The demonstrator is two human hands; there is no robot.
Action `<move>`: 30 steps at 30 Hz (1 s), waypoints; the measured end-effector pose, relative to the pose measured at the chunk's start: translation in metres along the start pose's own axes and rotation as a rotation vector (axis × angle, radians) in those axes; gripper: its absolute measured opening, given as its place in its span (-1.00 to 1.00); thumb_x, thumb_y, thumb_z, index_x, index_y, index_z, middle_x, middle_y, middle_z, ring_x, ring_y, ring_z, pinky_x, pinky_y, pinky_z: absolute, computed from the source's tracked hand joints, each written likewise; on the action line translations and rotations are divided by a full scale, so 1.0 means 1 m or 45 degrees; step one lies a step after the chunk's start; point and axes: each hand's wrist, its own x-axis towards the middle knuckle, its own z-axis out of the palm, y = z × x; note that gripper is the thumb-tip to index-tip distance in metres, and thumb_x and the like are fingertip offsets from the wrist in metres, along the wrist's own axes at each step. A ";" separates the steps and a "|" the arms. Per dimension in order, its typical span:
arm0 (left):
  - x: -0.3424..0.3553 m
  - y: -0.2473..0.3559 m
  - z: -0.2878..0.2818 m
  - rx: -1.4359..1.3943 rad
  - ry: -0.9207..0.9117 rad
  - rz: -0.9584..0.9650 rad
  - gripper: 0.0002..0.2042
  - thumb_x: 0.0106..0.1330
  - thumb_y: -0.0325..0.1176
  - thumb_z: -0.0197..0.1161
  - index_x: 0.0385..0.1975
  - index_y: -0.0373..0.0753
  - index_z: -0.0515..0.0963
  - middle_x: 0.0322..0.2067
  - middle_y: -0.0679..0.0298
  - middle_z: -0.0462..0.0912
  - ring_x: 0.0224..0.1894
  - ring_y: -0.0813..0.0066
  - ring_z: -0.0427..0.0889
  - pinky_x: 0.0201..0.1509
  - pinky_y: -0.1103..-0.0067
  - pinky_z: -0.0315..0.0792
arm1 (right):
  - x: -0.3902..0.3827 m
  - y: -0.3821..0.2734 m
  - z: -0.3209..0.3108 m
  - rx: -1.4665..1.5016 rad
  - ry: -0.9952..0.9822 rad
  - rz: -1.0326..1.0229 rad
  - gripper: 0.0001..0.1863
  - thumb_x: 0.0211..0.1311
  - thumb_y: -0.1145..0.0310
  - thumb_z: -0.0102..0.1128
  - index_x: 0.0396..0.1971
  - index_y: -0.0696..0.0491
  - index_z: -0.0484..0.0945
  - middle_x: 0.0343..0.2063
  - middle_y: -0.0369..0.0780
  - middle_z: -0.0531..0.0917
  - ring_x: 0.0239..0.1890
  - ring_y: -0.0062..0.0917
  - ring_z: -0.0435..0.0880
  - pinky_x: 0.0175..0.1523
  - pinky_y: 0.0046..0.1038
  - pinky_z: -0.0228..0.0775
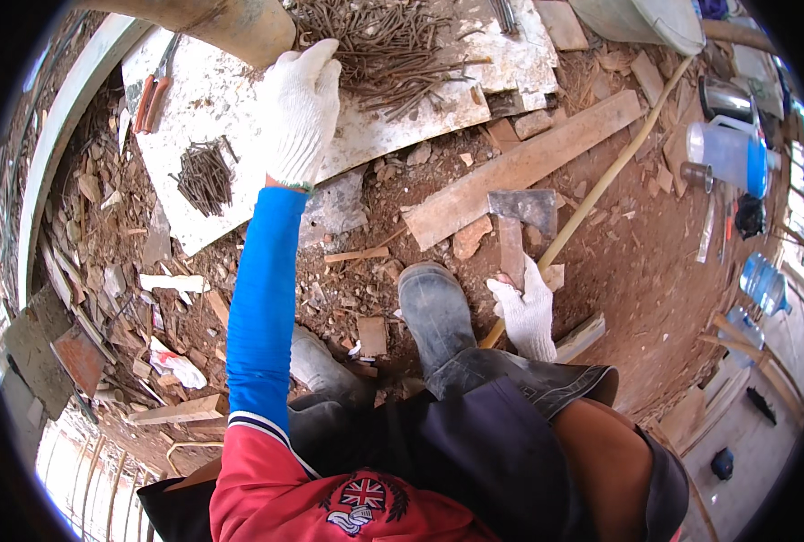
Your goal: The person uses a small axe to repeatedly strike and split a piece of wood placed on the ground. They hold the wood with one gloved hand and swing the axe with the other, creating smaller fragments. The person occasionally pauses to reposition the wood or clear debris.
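Observation:
My right hand (528,314), in a white knit glove, is closed round the wooden handle of a hatchet (522,213), whose dark metal head points away from me. My left hand (303,113), gloved the same way, reaches over a whitish board (388,137) beside the end of a thick round post (262,34). Its fingers are bent and pressed together with their tips out of sight, so what they hold does not show. Just right of it lies a heap of rusty nail-like metal pieces (375,54). A smaller bundle of such pieces (205,177) is to its left.
Red-handled pliers (152,101) lie at the board's left. A wooden plank (524,167) and a long yellowish pole (614,172) cross the dirt at right. Plastic jugs (727,154) and water bottles (763,285) stand farther right. Rubble and wood scraps surround my boots (435,312).

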 end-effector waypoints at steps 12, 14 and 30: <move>0.027 -0.016 0.001 0.425 -0.220 0.213 -0.81 0.50 -0.23 0.34 -0.19 -0.20 0.76 -0.33 0.03 0.74 -0.21 -0.02 0.77 -0.09 0.11 0.63 | -0.002 0.002 0.002 0.039 -0.050 -0.092 -0.24 0.41 0.43 0.56 0.55 0.16 0.44 -0.05 -0.15 0.82 -0.04 -0.61 0.82 -0.05 -0.53 0.65; 0.033 -0.004 -0.008 0.152 -0.305 -0.028 -0.79 0.51 -0.22 0.36 -0.17 -0.23 0.77 -0.39 0.12 0.70 -0.27 0.16 0.72 -0.13 0.22 0.60 | -0.003 -0.004 0.001 0.054 -0.053 0.020 -0.23 0.41 0.43 0.57 0.55 0.16 0.44 -0.04 -0.16 0.82 -0.04 -0.61 0.83 -0.04 -0.53 0.66; -0.046 0.096 -0.043 -2.046 -0.741 -1.138 -0.71 0.62 -0.17 0.35 0.00 -0.31 0.63 -0.38 0.37 0.50 -0.36 0.50 0.42 -0.24 0.49 0.35 | 0.037 -0.134 0.000 0.441 -0.153 -0.380 -0.52 0.26 0.53 0.62 0.12 0.22 0.60 -0.32 -0.18 0.80 -0.50 -0.65 0.71 -0.39 -0.52 0.59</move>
